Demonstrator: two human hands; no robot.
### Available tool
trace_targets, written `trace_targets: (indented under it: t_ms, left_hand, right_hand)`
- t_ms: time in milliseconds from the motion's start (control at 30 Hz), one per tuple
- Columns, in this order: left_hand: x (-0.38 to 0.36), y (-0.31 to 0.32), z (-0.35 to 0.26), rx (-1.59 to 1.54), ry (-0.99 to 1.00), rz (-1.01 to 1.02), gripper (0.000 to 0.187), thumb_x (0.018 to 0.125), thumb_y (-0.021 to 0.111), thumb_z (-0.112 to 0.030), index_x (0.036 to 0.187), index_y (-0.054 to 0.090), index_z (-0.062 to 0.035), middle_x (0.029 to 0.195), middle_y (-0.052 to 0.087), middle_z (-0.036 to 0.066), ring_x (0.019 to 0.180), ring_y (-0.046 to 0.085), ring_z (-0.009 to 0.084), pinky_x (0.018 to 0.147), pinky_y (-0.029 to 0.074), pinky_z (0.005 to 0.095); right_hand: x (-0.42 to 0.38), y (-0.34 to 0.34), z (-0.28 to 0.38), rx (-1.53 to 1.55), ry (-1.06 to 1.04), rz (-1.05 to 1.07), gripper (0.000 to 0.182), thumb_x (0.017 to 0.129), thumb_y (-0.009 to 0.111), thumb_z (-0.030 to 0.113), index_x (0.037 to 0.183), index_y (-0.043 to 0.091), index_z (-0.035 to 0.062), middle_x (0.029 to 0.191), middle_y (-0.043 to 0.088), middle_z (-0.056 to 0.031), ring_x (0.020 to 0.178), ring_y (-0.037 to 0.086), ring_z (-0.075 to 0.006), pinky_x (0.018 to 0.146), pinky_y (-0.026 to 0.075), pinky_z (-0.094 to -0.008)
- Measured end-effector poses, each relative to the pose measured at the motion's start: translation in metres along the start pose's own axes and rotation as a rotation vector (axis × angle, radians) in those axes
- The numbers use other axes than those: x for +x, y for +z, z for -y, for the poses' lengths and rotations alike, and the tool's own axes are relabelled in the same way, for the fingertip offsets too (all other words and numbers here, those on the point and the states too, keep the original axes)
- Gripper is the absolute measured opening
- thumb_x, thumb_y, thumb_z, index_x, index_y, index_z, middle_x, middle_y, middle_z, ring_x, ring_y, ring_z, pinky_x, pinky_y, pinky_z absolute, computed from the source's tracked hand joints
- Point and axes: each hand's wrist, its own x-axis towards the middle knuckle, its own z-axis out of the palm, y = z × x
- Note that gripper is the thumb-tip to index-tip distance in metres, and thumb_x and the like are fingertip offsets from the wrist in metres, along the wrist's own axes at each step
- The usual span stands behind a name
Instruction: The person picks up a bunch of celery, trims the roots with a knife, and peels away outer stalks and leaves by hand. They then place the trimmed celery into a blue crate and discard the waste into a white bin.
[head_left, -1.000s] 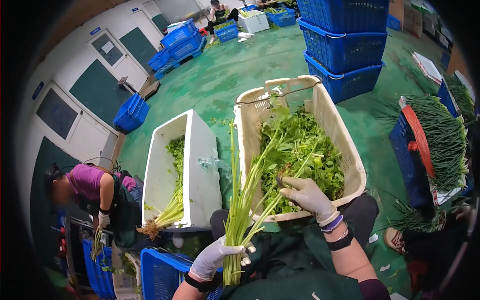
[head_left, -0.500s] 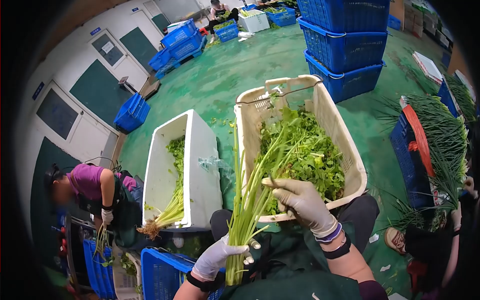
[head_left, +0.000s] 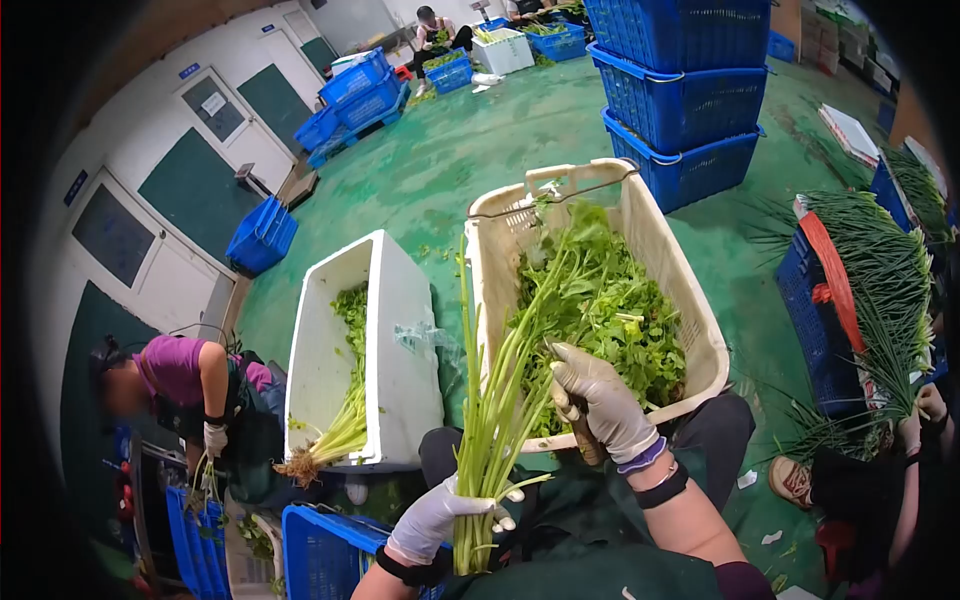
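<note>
My left hand [head_left: 440,520], in a white glove, is wrapped round the lower part of a bunch of celery [head_left: 497,420]. The stalks lean up and away, and their leafy tops reach over the cream plastic crate [head_left: 705,330]. My gloved right hand [head_left: 607,405] is closed round a small knife [head_left: 584,432] just right of the stalks. Its brown handle shows below the fingers; the blade is mostly hidden. Loose celery leaves [head_left: 640,330] fill much of the crate's bottom. To the left, a white foam box [head_left: 405,350] holds more celery [head_left: 340,425] with roots on.
A blue basket [head_left: 320,545] stands by my left arm. Tall blue crates [head_left: 680,110] are stacked beyond the cream crate. Scallions [head_left: 860,260] lie at right, with a person's hands [head_left: 920,415] on some. Another person [head_left: 190,380] bends over at left.
My right hand has moved slightly right, away from the stalks, and turned so the brown handle shows. My left hand keeps its hold on the celery. The view has shifted slightly.
</note>
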Motion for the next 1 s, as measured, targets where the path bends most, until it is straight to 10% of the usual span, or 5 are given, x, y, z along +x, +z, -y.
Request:
trace_targets:
  t_ms: [667, 800, 1000]
  left_hand:
    - [0.003, 0.01, -0.005, 0.094, 0.026, -0.169, 0.045, 0.079, 0.072, -0.008, 0.12, 0.052, -0.0013, 0.09, 0.063, 0.01, 0.067, 0.06, 0.0177, 0.062, 0.051, 0.0294]
    - [0.001, 0.013, -0.007, 0.099, 0.05, -0.181, 0.043, 0.079, 0.071, -0.007, 0.118, 0.053, -0.0009, 0.088, 0.062, 0.009, 0.067, 0.06, 0.0174, 0.061, 0.051, 0.0295]
    - [-0.003, 0.008, -0.007, 0.118, 0.03, -0.201, 0.042, 0.079, 0.072, -0.007, 0.116, 0.053, -0.0016, 0.088, 0.062, 0.01, 0.069, 0.06, 0.0169, 0.062, 0.051, 0.0302]
  right_hand:
    - [0.025, -0.023, -0.057, -0.544, -0.47, -0.375, 0.052, 0.089, 0.069, 0.018, 0.134, 0.05, -0.0029, 0.072, 0.057, 0.0023, 0.057, 0.048, -0.0035, 0.046, 0.038, -0.0171]
    - [0.017, -0.015, -0.02, -0.116, -0.235, -0.456, 0.041, 0.094, 0.063, 0.016, 0.13, 0.055, -0.0008, 0.066, 0.053, 0.0027, 0.051, 0.043, -0.0033, 0.046, 0.038, -0.0182]
    - [-0.003, -0.011, 0.015, -0.158, -0.137, -0.084, 0.039, 0.097, 0.057, 0.021, 0.129, 0.056, 0.0, 0.064, 0.052, 0.0025, 0.05, 0.041, -0.0025, 0.047, 0.036, -0.0176]
